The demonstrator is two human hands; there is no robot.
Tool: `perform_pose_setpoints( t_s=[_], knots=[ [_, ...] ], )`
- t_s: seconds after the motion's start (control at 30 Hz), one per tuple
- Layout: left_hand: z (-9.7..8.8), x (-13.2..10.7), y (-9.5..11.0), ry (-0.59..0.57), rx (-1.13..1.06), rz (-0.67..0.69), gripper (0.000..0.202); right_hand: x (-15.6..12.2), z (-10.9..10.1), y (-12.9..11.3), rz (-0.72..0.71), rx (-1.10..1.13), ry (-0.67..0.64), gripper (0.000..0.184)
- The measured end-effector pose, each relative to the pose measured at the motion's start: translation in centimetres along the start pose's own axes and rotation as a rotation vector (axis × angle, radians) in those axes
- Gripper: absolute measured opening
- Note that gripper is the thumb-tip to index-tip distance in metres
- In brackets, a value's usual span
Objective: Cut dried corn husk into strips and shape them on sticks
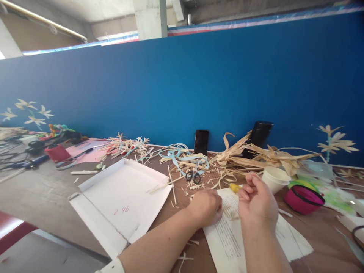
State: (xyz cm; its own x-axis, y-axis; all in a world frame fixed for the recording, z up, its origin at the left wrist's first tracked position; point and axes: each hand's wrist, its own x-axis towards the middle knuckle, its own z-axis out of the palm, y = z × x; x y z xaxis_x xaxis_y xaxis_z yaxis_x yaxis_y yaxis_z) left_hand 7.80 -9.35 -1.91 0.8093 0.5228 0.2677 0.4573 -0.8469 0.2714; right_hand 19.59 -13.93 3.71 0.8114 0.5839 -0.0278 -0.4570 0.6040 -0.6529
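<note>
My left hand (207, 209) is curled into a fist over the left edge of a printed paper sheet (224, 242). Whatever its fingers may hold is hidden. To its right, my right hand (258, 203) is raised over the same sheet, palm turned inward and fingers bent in; I cannot make out anything in them. Small pale scraps lie on the paper between both hands. Just behind the right fingers is a small yellow object (234, 187). Black-handled scissors (193, 176) lie among straw-coloured scraps beyond my left hand.
A white box lid (113, 197) with red handwriting lies at left. Dried corn husks (231, 153), a phone (201, 142) and a black cylinder (261, 133) are along the blue partition (182, 87). At right are a paper cup (275, 178), a magenta pouch (303, 199) and a husk flower (331, 142).
</note>
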Motion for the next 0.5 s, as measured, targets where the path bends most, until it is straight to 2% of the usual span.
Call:
perform_pose_setpoints(
  t_s=[0.17,0.27,0.4,0.5],
  knots=[
    [-0.2,0.0,-0.1,-0.004,-0.162,-0.099,0.012,0.1,-0.1,0.1,0.01,-0.031,0.002,0.016],
    [-0.9,0.1,-0.4,0.051,-0.34,-0.19,0.01,0.2,-0.1,0.3,0.043,-0.075,0.001,0.017],
    [-2.3,0.4,-0.6,0.307,-0.537,-0.344,0.01,0.3,-0.4,1.2,0.124,-0.279,0.019,0.025],
    [-3.0,0.4,-0.4,0.469,-0.527,-0.373,0.006,0.1,-0.6,2.0,0.183,-0.541,-0.051,0.034]
  ],
)
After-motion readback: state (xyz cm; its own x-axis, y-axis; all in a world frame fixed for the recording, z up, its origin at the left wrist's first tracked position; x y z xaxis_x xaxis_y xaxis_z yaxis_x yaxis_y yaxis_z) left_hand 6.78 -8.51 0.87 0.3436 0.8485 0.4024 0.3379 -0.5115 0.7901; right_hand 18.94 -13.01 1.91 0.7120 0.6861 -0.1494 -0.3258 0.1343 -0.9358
